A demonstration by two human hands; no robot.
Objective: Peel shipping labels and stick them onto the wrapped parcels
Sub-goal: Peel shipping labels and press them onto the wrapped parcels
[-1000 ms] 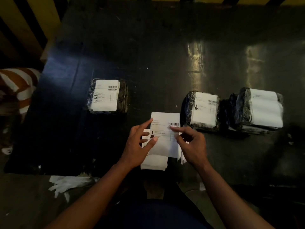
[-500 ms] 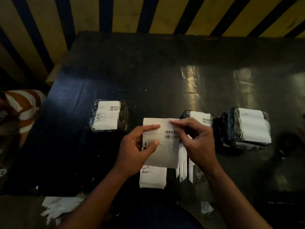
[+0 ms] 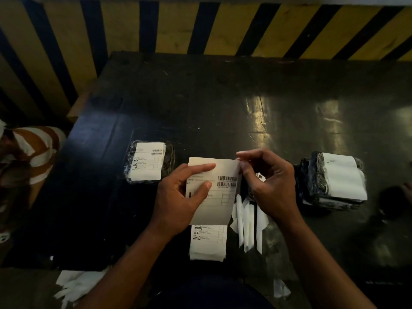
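Observation:
My left hand point(image 3: 178, 201) holds a white shipping label sheet point(image 3: 220, 197) with barcodes, lifted above the dark table point(image 3: 200, 103). My right hand point(image 3: 269, 184) pinches the sheet's top right corner between thumb and forefinger. A stack of more label sheets point(image 3: 208, 241) lies below it at the table's near edge. A black wrapped parcel with a label on top point(image 3: 148, 161) lies to the left. Another wrapped parcel with white labels point(image 3: 334, 179) sits to the right. A third parcel is almost wholly hidden behind my right hand.
Loose white backing strips point(image 3: 247, 221) lie under my right hand, and more paper scraps point(image 3: 73, 284) lie on the floor at lower left. A yellow and black striped wall point(image 3: 200, 25) runs behind the table. A person in a striped shirt point(image 3: 29, 150) is at the left edge.
The camera view tilted up, showing more striped wall. My right hand moved from the sheet's middle to its top right corner and now covers the middle parcel. My left hand keeps its hold.

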